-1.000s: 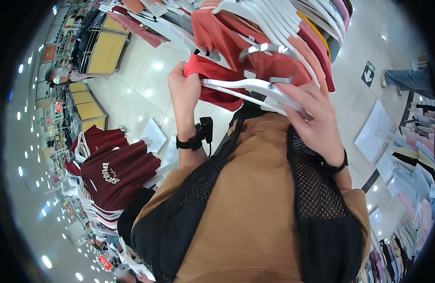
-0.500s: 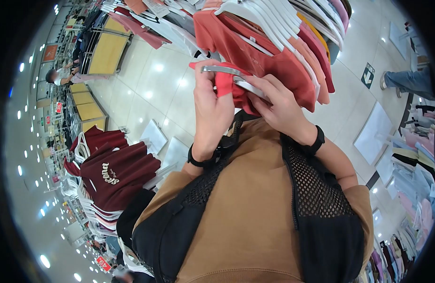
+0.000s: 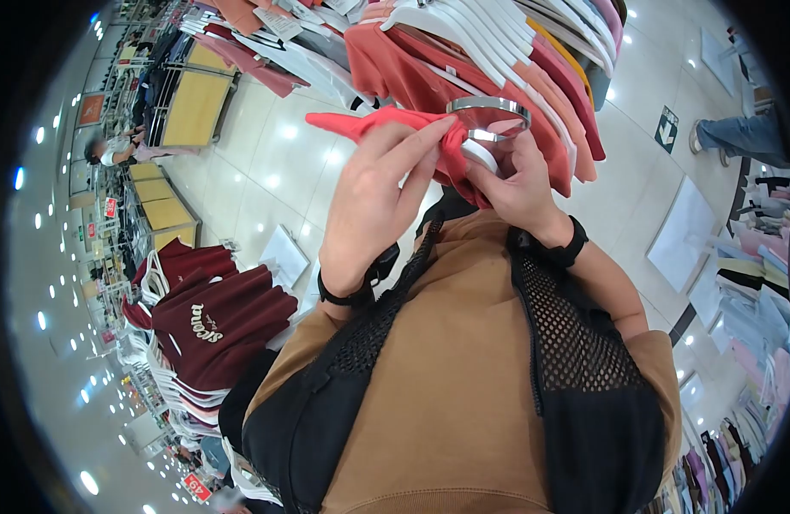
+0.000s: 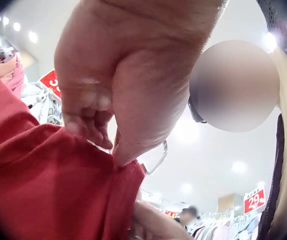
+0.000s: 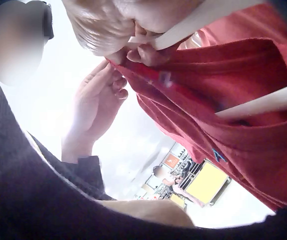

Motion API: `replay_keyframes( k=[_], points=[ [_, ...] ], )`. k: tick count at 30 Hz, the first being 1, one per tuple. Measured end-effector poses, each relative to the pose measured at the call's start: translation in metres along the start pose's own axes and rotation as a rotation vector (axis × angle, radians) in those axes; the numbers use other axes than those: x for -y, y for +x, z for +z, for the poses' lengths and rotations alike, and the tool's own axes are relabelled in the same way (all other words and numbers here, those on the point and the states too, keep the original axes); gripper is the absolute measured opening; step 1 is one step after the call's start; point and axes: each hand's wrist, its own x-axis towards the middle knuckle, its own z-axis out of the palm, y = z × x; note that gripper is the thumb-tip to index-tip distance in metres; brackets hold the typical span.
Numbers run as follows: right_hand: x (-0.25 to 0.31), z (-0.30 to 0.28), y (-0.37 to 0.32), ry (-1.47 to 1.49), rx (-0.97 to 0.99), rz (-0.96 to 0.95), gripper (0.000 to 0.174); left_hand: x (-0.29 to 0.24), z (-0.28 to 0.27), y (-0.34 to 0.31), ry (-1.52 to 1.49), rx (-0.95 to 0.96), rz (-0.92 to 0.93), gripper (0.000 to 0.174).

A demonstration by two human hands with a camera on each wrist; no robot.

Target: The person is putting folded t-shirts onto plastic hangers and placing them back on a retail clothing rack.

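A red shirt (image 3: 352,126) is held up in front of the chest, partly on a white hanger (image 3: 479,156) with a wide flat metal hook. My left hand (image 3: 374,197) pinches the shirt's edge between thumb and fingers, seen closely in the left wrist view, where red cloth (image 4: 53,185) drapes below. My right hand (image 3: 519,188) grips the hanger near the base of its hook, close beside the left fingers. In the right wrist view, one white hanger arm (image 5: 261,103) runs into the shirt's opening, and a small blue mark shows on the cloth.
Just ahead hangs a rack of coral and pink shirts (image 3: 463,77) on white hangers. Maroon tops (image 3: 215,325) hang at the left. Yellow display stands (image 3: 189,107) and a person are farther left. On the right are a person's legs (image 3: 742,150) and more clothes racks.
The hands have come together at the hanger, and the left hand has shifted along the shirt's edge. The hanger has turned, its hook now pointing right, and the shirt now covers more of it.
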Motion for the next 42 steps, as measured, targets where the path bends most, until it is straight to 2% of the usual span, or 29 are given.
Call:
replay_keyframes(
  k=[1, 4, 5, 6, 8, 10, 11, 12, 14, 15, 16, 18, 20, 22, 24, 26, 28, 30, 32, 34, 36, 37, 38, 40, 41, 42],
  points=[
    [0.0, 0.0, 0.0, -0.001, -0.001, -0.002, 0.029, 0.003, -0.001, 0.003, 0.132, -0.055, 0.078, 0.04],
    [0.002, -0.003, -0.001, 0.104, 0.033, 0.035, 0.026, -0.001, -0.008, 0.011, 0.284, -0.118, 0.171, 0.037],
    [0.003, -0.005, -0.002, 0.12, 0.058, 0.099, 0.026, -0.001, -0.008, 0.016, 0.332, -0.153, 0.248, 0.03],
    [0.004, -0.007, -0.002, 0.136, 0.083, 0.164, 0.026, 0.001, -0.008, 0.015, 0.331, -0.155, 0.254, 0.03],
    [0.004, -0.009, 0.0, 0.185, 0.103, 0.186, 0.026, 0.008, -0.007, 0.009, 0.138, 0.064, -0.06, 0.027],
    [0.006, -0.011, 0.004, 0.269, 0.2, 0.266, 0.026, 0.013, -0.01, 0.007, 0.155, 0.089, -0.048, 0.027],
    [0.003, -0.018, 0.006, 0.267, 0.302, 0.334, 0.022, 0.013, -0.012, 0.004, 0.119, 0.121, -0.125, 0.026],
    [0.0, -0.025, 0.008, 0.267, 0.298, 0.335, 0.022, 0.015, -0.015, 0.002, 0.083, 0.155, -0.203, 0.024],
    [-0.005, -0.037, 0.012, 0.131, 0.52, 0.461, 0.03, 0.022, -0.023, -0.003, 0.064, 0.128, -0.23, 0.019],
    [-0.006, -0.037, 0.012, 0.089, 0.551, 0.387, 0.049, 0.023, -0.028, -0.005, 0.017, 0.081, -0.278, 0.017],
    [-0.007, -0.039, 0.011, 0.09, 0.55, 0.388, 0.049, 0.024, -0.034, -0.008, -0.031, 0.033, -0.327, 0.014],
    [-0.01, -0.047, 0.009, -0.059, 0.588, 0.526, 0.05, 0.029, -0.045, -0.014, -0.071, -0.07, -0.319, 0.011],
    [-0.018, -0.049, 0.007, -0.119, 0.604, 0.501, 0.05, 0.038, -0.058, -0.021, -0.064, -0.209, -0.289, 0.017],
    [-0.009, -0.047, 0.009, -0.347, 0.551, 0.353, 0.049, 0.049, -0.065, -0.026, -0.042, -0.329, -0.308, 0.019],
    [0.003, -0.043, 0.011, -0.406, 0.523, 0.362, 0.043, 0.059, -0.07, -0.033, -0.047, -0.371, -0.306, 0.021],
    [0.007, -0.039, 0.01, -0.536, 0.433, 0.124, 0.039, 0.066, -0.074, -0.039, 0.011, -0.457, -0.34, 0.03],
    [0.012, -0.035, 0.011, -0.603, 0.418, 0.071, 0.039, 0.069, -0.079, -0.041, 0.029, -0.471, -0.328, 0.034],
    [0.021, -0.031, 0.01, -0.712, 0.354, -0.091, 0.042, 0.073, -0.083, -0.044, 0.044, -0.537, -0.282, 0.037],
    [0.029, -0.03, 0.007, -0.715, 0.323, -0.145, 0.043, 0.074, -0.088, -0.046, 0.054, -0.521, -0.284, 0.042],
    [0.035, -0.028, 0.005, -0.717, 0.294, -0.201, 0.046, 0.075, -0.09, -0.048, 0.014, -0.607, -0.273, 0.045],
    [0.042, -0.028, 0.001, -0.717, 0.271, -0.329, 0.05, 0.075, -0.094, -0.051, 0.037, -0.618, -0.275, 0.048],
    [0.049, -0.03, -0.002, -0.719, 0.282, -0.248, 0.052, 0.076, -0.097, -0.053, 0.069, -0.642, -0.224, 0.049],
    [0.052, -0.031, -0.004, -0.719, 0.283, -0.248, 0.052, 0.076, -0.099, -0.055, 0.101, -0.665, -0.172, 0.05],
    [0.058, -0.032, -0.005, -0.705, 0.097, -0.447, 0.046, 0.072, -0.099, -0.055, 0.064, -0.715, -0.184, 0.051],
    [0.068, -0.035, -0.004, -0.865, 0.069, -0.538, 0.037, 0.069, -0.099, -0.054, 0.086, -0.732, -0.178, 0.051],
    [0.071, -0.036, -0.002, -0.862, 0.072, -0.538, 0.037, 0.066, -0.1, -0.054, 0.108, -0.749, -0.172, 0.052]
  ],
)
